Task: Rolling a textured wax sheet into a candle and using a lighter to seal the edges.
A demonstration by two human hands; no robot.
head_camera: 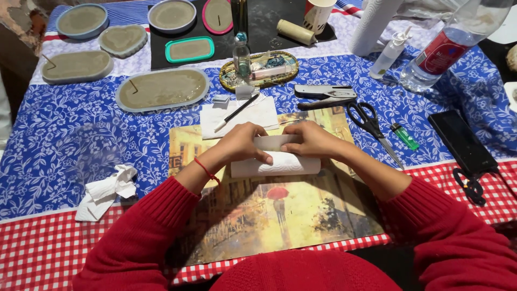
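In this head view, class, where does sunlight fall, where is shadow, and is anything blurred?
Head view: bright sun on the blue floral cloth and clear bottle; shadow over the printed picture below the left hand and right hand; all fairly sharp.

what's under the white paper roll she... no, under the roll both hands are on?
The white paper roll lies on a printed picture sheet showing a street scene with a red umbrella. The left hand and right hand cover the roll's top; the sheet beneath it is hidden.

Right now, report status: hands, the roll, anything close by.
Left hand and right hand both gripping the white paper roll. Roll lies on the printed picture. Scissors and brush nearby, clear of hands.
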